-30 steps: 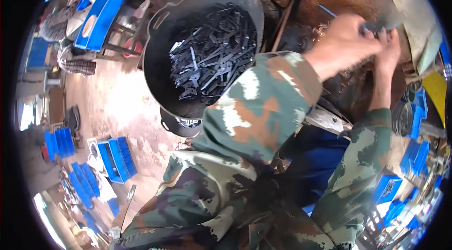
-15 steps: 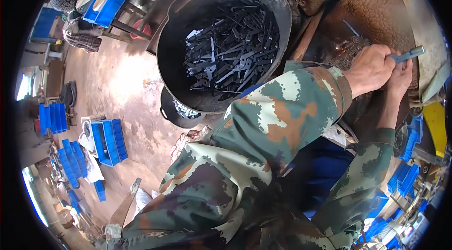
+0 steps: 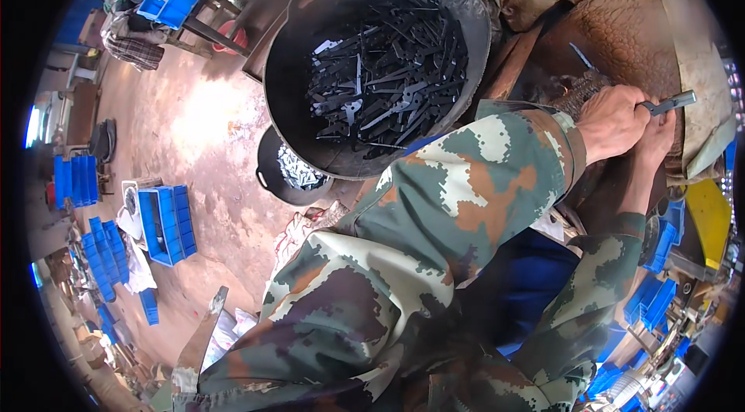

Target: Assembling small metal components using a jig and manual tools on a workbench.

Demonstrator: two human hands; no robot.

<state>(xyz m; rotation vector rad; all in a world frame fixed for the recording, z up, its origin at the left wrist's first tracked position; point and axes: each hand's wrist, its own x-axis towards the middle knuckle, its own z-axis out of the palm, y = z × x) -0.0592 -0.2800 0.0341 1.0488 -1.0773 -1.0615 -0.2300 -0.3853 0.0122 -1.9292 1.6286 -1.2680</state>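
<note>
My left hand (image 3: 614,123) is closed, its fingers curled beside a dark metal tool piece (image 3: 672,104) with a flat, blocky end. My right hand (image 3: 658,136) meets it from below, also closed round the piece. The rest of the piece is hidden by my fingers. Just left of my hands is a rough, brownish, rounded surface (image 3: 576,91), and a thin pale metal strip (image 3: 580,55) sticks up behind it. A big black tub (image 3: 293,113) to the left holds a heap of dark, plier-like metal parts (image 3: 392,74).
A smaller black pan (image 3: 269,172) of small silvery pieces (image 3: 301,170) sits below the tub. Brown sheeting (image 3: 621,32) drapes beyond my hands. Blue bins (image 3: 168,224) stand on the floor at left. A person in checked clothing (image 3: 132,46) is at upper left.
My hands and the metal piece have shifted slightly down. The view has moved a little, so more of the small pan shows. Both hands keep their hold.
</note>
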